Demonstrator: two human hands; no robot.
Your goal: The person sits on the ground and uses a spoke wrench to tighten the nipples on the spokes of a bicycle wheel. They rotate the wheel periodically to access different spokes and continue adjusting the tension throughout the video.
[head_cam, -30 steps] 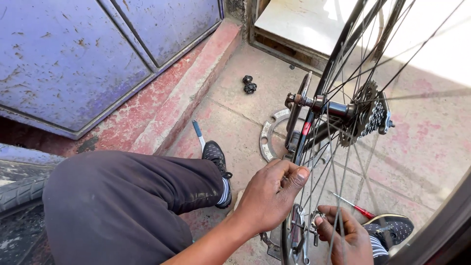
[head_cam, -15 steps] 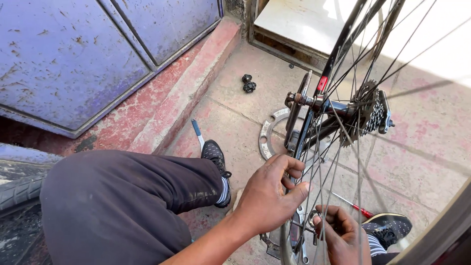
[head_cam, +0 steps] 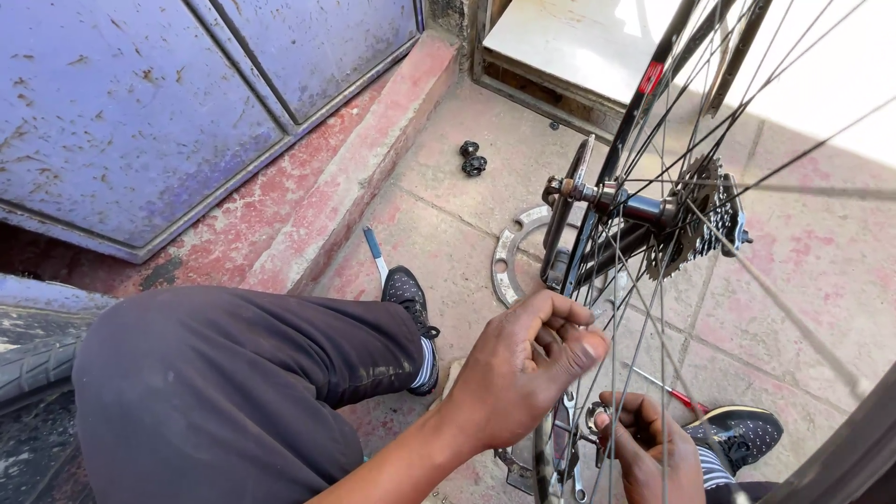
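A bicycle rear wheel stands in front of me, with its hub [head_cam: 627, 203], cassette [head_cam: 702, 222] and thin spokes [head_cam: 653, 308]. My left hand [head_cam: 523, 369] reaches in from the lower left. Its thumb and fingers are curled and pinched on a spoke near the rim. Lower down, behind the spokes, my right hand [head_cam: 649, 448] closes around a small metal tool [head_cam: 594, 420] held against the spokes. A flat metal wrench [head_cam: 569, 443] hangs close beside the rim [head_cam: 543, 457].
A loose toothed metal ring [head_cam: 509, 257] lies on the tiled floor under the hub. Nearby are a blue-handled tool [head_cam: 374, 250], a red-handled screwdriver [head_cam: 674, 396] and two small black parts [head_cam: 471, 161]. My shoes [head_cam: 409, 291] rest on the floor. A blue metal door [head_cam: 140, 112] and a tyre [head_cam: 33, 359] are at left.
My left hand's fingers have curled tighter on the spoke. My right hand has shifted slightly lower behind the spokes. The wheel has barely moved.
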